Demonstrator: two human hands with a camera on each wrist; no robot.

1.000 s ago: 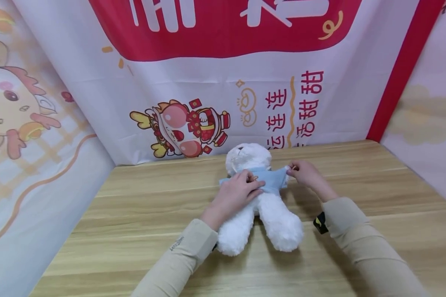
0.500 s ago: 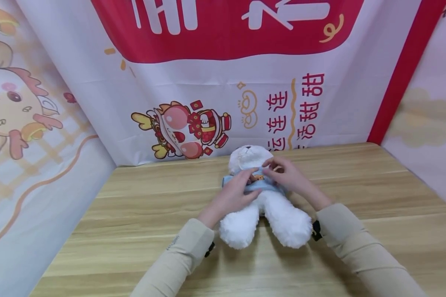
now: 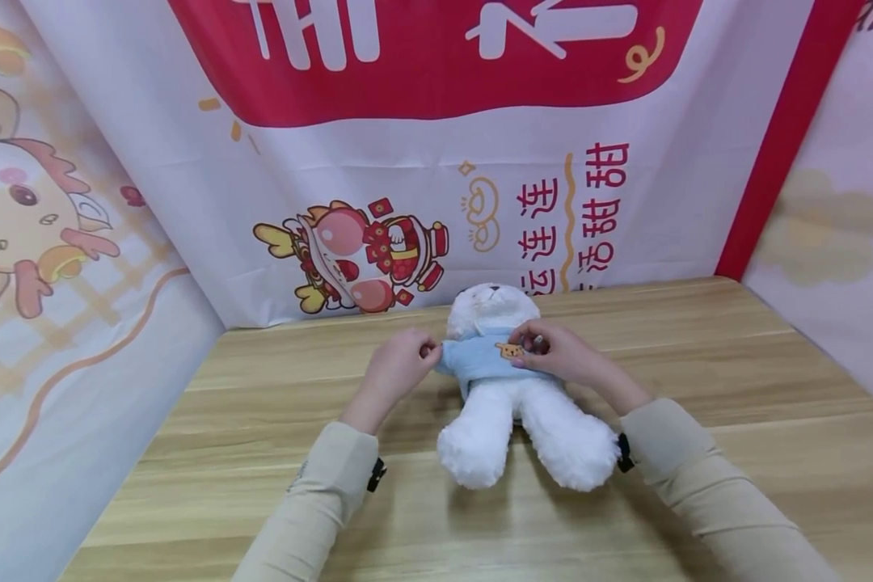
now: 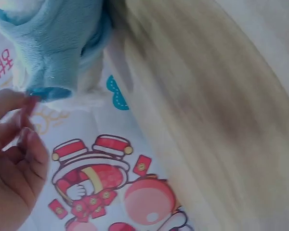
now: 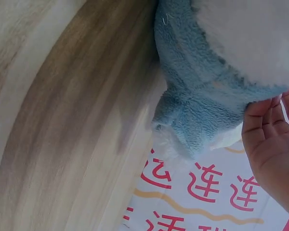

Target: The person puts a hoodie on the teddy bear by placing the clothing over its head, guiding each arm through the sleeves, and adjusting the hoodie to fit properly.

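Note:
A white plush bear (image 3: 491,396) lies on its back on the table, head toward the backdrop. It wears a light-blue shirt (image 3: 480,360) with a small brown animal patch (image 3: 510,350) on the chest. My left hand (image 3: 400,364) pinches the cuff of the sleeve at the left; the left wrist view shows the sleeve (image 4: 53,72) hanging at my fingertips (image 4: 31,103). My right hand (image 3: 560,352) holds the shirt front beside the patch, thumb and fingers curled. In the right wrist view, the other sleeve (image 5: 183,115) has white fur at its opening.
The wood-grain table (image 3: 262,453) extends to both sides of the bear. A printed white and red cloth (image 3: 422,137) hangs at its back edge, just behind the bear's head. Printed cloths stand at the left (image 3: 102,323) and right (image 3: 837,242).
My left hand has moved off the shirt front to the left sleeve. My right hand has gone from the right sleeve to the chest. The shirt front now lies flatter, with its patch visible.

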